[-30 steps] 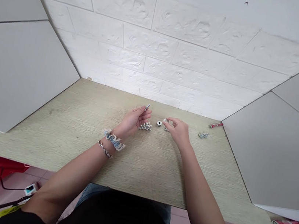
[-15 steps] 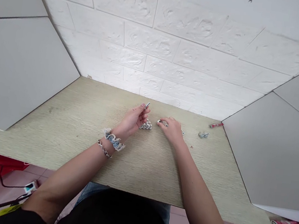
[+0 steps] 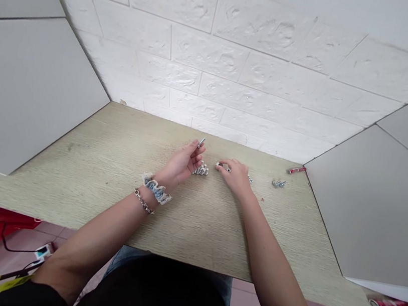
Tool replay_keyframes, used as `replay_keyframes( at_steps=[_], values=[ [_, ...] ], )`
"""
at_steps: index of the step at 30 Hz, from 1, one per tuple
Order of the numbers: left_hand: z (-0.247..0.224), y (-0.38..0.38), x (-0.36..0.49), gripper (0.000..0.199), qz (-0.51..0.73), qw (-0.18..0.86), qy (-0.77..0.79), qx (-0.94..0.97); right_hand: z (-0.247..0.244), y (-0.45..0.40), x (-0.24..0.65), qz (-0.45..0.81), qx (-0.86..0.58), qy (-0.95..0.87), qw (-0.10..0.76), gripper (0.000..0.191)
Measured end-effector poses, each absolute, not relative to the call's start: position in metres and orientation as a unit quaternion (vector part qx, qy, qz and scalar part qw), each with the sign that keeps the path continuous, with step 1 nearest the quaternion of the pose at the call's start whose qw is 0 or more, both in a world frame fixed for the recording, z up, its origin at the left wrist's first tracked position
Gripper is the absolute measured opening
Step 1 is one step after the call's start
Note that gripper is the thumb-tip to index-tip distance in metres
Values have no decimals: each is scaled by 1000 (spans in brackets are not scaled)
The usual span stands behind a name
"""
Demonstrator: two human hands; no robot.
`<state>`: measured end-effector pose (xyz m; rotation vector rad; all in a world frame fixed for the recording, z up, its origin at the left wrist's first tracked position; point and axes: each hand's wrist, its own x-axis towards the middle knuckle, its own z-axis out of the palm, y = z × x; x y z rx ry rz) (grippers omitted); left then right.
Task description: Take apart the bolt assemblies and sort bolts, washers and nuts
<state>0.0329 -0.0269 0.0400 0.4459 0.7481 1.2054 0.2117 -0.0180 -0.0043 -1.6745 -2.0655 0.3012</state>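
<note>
Between the thumb and fingers of my left hand (image 3: 182, 162) is a silver bolt (image 3: 201, 142), its shank pointing up and away. Beside and just past those fingers, a cluster of several silver bolts (image 3: 202, 170) stands on the table. To the right, my right hand (image 3: 234, 175) is down at the tabletop, thumb and forefinger pinched on a small metal nut (image 3: 218, 164). Another nut (image 3: 228, 169) lies close under its fingers. More nuts (image 3: 250, 179) show beyond the wrist, partly hidden by the hand.
Several loose bolts (image 3: 279, 183) lie farther right on the wooden table (image 3: 112, 160). A red cylinder (image 3: 295, 170) lies by the right panel (image 3: 371, 207), and a second red cylinder (image 3: 390, 305) near the front right edge. A white brick-pattern wall (image 3: 216, 94) closes the back.
Both hands hold nearly the same places and grips. The fingers of the right hand have closed slightly around the nut, and the view has shifted a little.
</note>
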Motion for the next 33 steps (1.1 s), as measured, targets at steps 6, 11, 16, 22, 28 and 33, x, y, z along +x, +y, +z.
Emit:
replay_keyframes(
  at_steps=[6,11,16,22,28,33],
  values=[
    [40,-25,32,17,545,750,335,169,0,-19,213,86,-619,-728,283,32],
    [42,-26,32,17,548,741,343,181,7,-21,214,78,-627,-708,313,32],
    [42,-27,32,16,554,734,342,191,5,-24,210,80,-613,-726,301,30],
    [42,-28,32,10,543,745,333,200,9,-18,232,232,-648,-560,461,40],
    [38,-25,29,11,566,720,330,229,11,-14,290,320,-721,-473,393,51],
    [39,-23,28,16,611,678,318,258,2,-23,319,194,-775,-537,272,49]
  ],
)
